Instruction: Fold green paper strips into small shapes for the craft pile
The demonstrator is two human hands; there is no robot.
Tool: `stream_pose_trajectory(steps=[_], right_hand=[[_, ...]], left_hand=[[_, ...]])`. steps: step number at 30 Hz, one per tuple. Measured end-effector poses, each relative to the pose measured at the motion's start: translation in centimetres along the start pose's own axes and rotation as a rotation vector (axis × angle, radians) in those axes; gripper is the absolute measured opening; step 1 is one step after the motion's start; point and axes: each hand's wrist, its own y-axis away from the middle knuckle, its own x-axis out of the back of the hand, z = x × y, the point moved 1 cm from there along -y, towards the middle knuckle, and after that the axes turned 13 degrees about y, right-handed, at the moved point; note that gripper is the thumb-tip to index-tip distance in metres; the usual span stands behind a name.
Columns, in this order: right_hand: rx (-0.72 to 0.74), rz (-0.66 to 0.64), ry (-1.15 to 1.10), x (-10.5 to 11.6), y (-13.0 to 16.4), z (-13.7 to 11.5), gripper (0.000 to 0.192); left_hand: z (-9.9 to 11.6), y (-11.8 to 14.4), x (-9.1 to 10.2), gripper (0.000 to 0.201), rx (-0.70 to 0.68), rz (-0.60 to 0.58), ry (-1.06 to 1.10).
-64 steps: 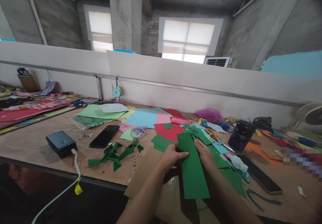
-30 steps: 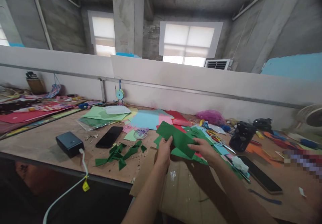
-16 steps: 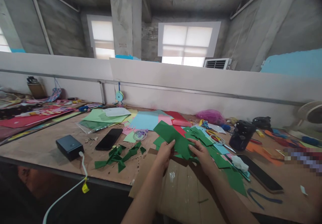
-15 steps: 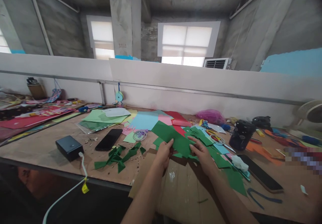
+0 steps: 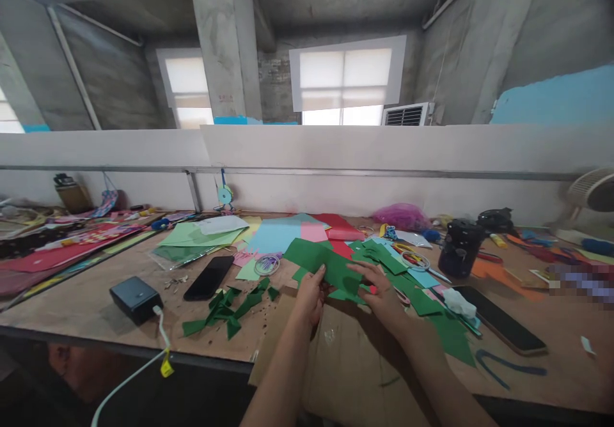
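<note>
A sheet of dark green paper (image 5: 311,256) is held up in front of me, slightly bent across its middle. My left hand (image 5: 311,293) pinches its lower edge, thumb on top. At the sheet's right end, my right hand (image 5: 378,289) grips the edge between thumb and fingers. Beneath both hands is a brown cardboard piece (image 5: 355,357). More green paper pieces (image 5: 388,257) lie just beyond and to the right of my right hand. Folded green scraps (image 5: 230,305) are heaped to the left.
Left of the scraps are a phone (image 5: 210,278) and a black box (image 5: 136,299) with a white cable. Coloured sheets (image 5: 278,232) lie toward the back wall. On the right stand a dark cup (image 5: 459,248), another phone (image 5: 508,325) and a fan (image 5: 592,194).
The green sheet has turned slightly in my hands, its bend now showing more. My right hand has shifted a little along the right end. The camera view has tilted slightly.
</note>
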Motion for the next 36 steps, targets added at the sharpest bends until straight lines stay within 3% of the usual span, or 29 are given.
stream_pose_trajectory(steps=[6,9,11,16,19,24,29,36], right_hand=[[-0.043,-0.062,0.040,0.1,0.1,-1.0,0.038],[-0.050,-0.025,0.000,0.0,0.0,-0.8,0.019],[-0.060,0.016,-0.033,-0.1,-0.1,-0.2,0.014],[-0.105,0.067,-0.142,-0.7,-0.5,1.8,0.021],[-0.159,0.063,-0.180,-1.1,-0.5,2.5,0.027],[-0.205,0.093,-0.160,-1.1,-0.4,2.4,0.029],[-0.218,0.120,-0.140,-0.9,-0.5,2.1,0.028],[-0.190,0.125,-0.116,-1.1,-0.5,2.3,0.023]], left_hand=[[-0.2,0.6,-0.2,0.035,0.047,-0.146,-0.100],[-0.1,1.0,-0.5,0.037,0.075,-0.239,-0.143],[-0.1,1.1,-0.4,0.038,0.076,-0.233,-0.177],[-0.3,0.7,-0.1,0.038,0.085,-0.180,-0.214],[-0.4,0.7,-0.1,0.038,0.099,-0.206,-0.236],[-0.2,1.1,-0.5,0.042,0.111,-0.319,-0.253],[-0.2,1.1,-0.2,0.041,0.121,-0.226,-0.381],[-0.5,0.9,0.0,0.044,0.071,-0.250,-0.461]])
